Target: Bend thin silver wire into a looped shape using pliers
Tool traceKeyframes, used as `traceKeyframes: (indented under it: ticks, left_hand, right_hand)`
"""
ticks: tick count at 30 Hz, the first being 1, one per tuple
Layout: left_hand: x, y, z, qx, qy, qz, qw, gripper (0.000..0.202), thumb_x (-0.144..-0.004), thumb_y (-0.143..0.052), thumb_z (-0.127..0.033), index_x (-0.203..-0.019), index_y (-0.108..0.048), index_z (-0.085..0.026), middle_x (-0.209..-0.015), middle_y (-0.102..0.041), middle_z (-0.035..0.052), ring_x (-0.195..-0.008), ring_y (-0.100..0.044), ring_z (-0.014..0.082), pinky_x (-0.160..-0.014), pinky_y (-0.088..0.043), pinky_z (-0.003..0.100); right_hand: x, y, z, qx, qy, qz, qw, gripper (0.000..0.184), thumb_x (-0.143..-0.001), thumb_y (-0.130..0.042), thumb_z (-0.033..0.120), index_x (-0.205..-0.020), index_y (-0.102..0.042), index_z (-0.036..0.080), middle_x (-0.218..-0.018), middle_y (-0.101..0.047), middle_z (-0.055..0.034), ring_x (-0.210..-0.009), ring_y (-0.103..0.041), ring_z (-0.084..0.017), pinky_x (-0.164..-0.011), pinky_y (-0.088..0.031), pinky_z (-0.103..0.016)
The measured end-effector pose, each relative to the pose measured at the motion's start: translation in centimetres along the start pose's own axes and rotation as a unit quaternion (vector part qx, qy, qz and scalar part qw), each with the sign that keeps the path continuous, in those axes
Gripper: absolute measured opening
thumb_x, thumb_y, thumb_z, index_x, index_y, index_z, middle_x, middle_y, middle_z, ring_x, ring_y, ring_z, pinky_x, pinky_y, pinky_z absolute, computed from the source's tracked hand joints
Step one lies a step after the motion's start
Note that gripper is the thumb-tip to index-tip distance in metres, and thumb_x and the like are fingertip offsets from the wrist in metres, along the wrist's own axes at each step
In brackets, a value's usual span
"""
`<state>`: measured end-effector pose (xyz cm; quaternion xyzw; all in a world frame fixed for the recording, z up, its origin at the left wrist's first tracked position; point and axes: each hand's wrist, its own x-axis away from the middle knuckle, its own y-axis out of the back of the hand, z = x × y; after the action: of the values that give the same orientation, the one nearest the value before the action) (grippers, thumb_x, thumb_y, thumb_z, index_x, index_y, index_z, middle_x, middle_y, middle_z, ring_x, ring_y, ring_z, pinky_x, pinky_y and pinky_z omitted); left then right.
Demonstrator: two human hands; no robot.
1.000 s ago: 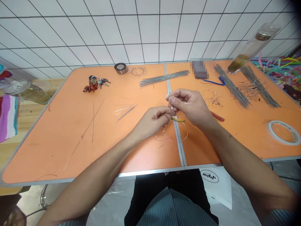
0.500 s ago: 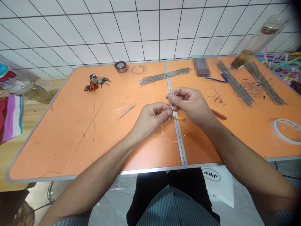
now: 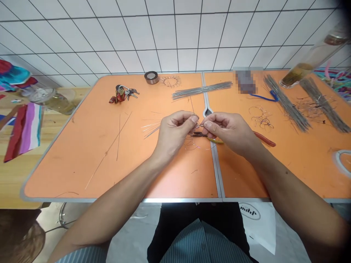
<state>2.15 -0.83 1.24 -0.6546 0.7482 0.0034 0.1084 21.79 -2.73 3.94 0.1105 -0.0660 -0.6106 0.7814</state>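
Note:
My left hand [image 3: 175, 133] and my right hand [image 3: 230, 131] face each other above the table, both pinched closed. A thin metal wire [image 3: 200, 126] spans the small gap between their fingertips, and one long end rises behind my left fingers. Below the hands lies a pair of pliers; its dark jaws [image 3: 199, 134] and red handle [image 3: 265, 139] show, while my right hand covers the middle. Fine wire loops [image 3: 193, 146] sit under the fingertips, partly hidden. Beside my left hand is a small fan of cut wires [image 3: 150, 128].
The orange table [image 3: 170, 182] also holds keys [image 3: 127, 94], a tape roll [image 3: 151, 77], a wire bundle [image 3: 203, 90], two more bundles at right, wire tangles [image 3: 261, 117] and a white ring [image 3: 341, 166]. A tilted glass bottle [image 3: 301, 69] is at the back right.
My hands have drawn slightly apart and level, with the wire now visible between them. The plier jaws have come into sight. The whole view has shifted a little leftward.

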Motion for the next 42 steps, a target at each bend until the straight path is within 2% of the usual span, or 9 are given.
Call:
traceKeyframes:
  ticks: [10, 14, 19, 21, 24, 27, 30, 35, 42]
  left_hand:
    - [0.1, -0.2, 0.0, 0.052, 0.03, 0.012, 0.998, 0.021, -0.085, -0.089, -0.037, -0.079, -0.079, -0.019, -0.072, -0.071, 0.0011, -0.065, -0.06, 0.0115, -0.064, -0.05, 0.025]
    - [0.1, -0.2, 0.0, 0.087, 0.071, 0.014, 0.994, 0.022, -0.084, -0.089, -0.038, -0.079, -0.078, -0.019, -0.072, -0.07, 0.0002, -0.064, -0.06, 0.0109, -0.062, -0.05, 0.024]
    - [0.1, -0.1, -0.4, 0.001, 0.062, 0.016, 0.998, 0.018, -0.085, -0.084, -0.031, -0.074, -0.077, -0.018, -0.069, -0.068, 0.0009, -0.065, -0.059, 0.0119, -0.065, -0.049, 0.026]
    - [0.3, -0.1, -0.5, -0.023, 0.072, 0.032, 0.997, 0.019, -0.086, -0.083, -0.032, -0.073, -0.078, -0.019, -0.068, -0.068, 0.0015, -0.066, -0.058, 0.0129, -0.065, -0.048, 0.028]
    - [0.4, -0.2, -0.5, -0.033, 0.099, 0.067, 0.992, 0.023, -0.085, -0.083, -0.035, -0.071, -0.077, -0.018, -0.068, -0.066, 0.002, -0.064, -0.055, 0.0126, -0.063, -0.046, 0.029]
    - [0.4, -0.3, -0.4, -0.036, 0.116, 0.097, 0.988, 0.023, -0.084, -0.083, -0.035, -0.069, -0.076, -0.018, -0.066, -0.065, 0.0019, -0.062, -0.053, 0.0123, -0.062, -0.044, 0.029]
    - [0.4, -0.2, -0.3, -0.048, 0.122, 0.11, 0.985, 0.021, -0.084, -0.082, -0.033, -0.07, -0.076, -0.019, -0.066, -0.064, 0.0016, -0.062, -0.053, 0.0127, -0.061, -0.042, 0.029]
    - [0.6, -0.1, -0.3, -0.091, 0.115, 0.13, 0.981, 0.02, -0.086, -0.077, -0.03, -0.069, -0.076, -0.019, -0.066, -0.062, 0.0012, -0.062, -0.05, 0.0128, -0.06, -0.037, 0.03]
    - [0.6, -0.3, 0.2, -0.112, 0.118, 0.13, 0.978, 0.019, -0.083, -0.077, -0.027, -0.067, -0.074, -0.019, -0.063, -0.059, 0.0007, -0.06, -0.049, 0.013, -0.058, -0.034, 0.03]
  right_hand:
    - [-0.2, -0.7, -0.6, -0.041, 0.013, -0.009, 0.999, 0.027, -0.091, -0.083, 0.043, -0.087, -0.071, 0.019, -0.078, -0.068, -0.0018, -0.067, -0.056, -0.013, -0.059, -0.041, -0.029]
    - [-0.2, -1.0, -0.6, -0.032, 0.021, -0.022, 0.999, 0.028, -0.091, -0.083, 0.043, -0.086, -0.07, 0.019, -0.079, -0.07, -0.0029, -0.07, -0.06, -0.015, -0.062, -0.046, -0.03]
    - [-0.1, -0.6, -0.7, 0.049, 0.047, -0.018, 0.998, 0.021, -0.101, -0.073, 0.04, -0.093, -0.072, 0.021, -0.092, -0.077, -0.0058, -0.082, -0.072, -0.02, -0.075, -0.056, -0.034]
    - [-0.1, -0.3, -1.0, 0.158, 0.137, -0.098, 0.973, 0.013, -0.103, -0.07, 0.034, -0.1, -0.075, 0.023, -0.097, -0.078, -0.0069, -0.09, -0.073, -0.023, -0.083, -0.058, -0.038]
    - [-0.2, 0.3, -1.4, 0.336, 0.279, -0.186, 0.88, 0.014, -0.103, -0.067, 0.02, -0.109, -0.078, 0.027, -0.112, -0.079, -0.0091, -0.107, -0.071, -0.027, -0.095, -0.057, -0.045]
    - [-0.3, 0.7, -1.6, 0.446, 0.345, -0.162, 0.81, 0.026, -0.103, -0.061, 0.013, -0.111, -0.079, 0.031, -0.127, -0.077, -0.0074, -0.114, -0.069, -0.027, -0.097, -0.055, -0.046]
    - [-0.4, 1.1, -1.7, 0.501, 0.383, -0.129, 0.765, 0.03, -0.105, -0.056, 0.011, -0.106, -0.079, 0.03, -0.131, -0.076, -0.0061, -0.116, -0.068, -0.026, -0.096, -0.052, -0.044]
    - [-0.6, 1.9, -1.9, 0.545, 0.377, -0.091, 0.743, 0.028, -0.105, -0.056, 0.013, -0.102, -0.079, 0.03, -0.13, -0.076, -0.004, -0.12, -0.066, -0.026, -0.094, -0.048, -0.043]
    - [-0.6, 2.4, -1.8, 0.545, 0.364, -0.04, 0.754, 0.029, -0.103, -0.058, 0.009, -0.097, -0.076, 0.031, -0.109, -0.081, -0.0004, -0.111, -0.067, -0.024, -0.092, -0.043, -0.043]
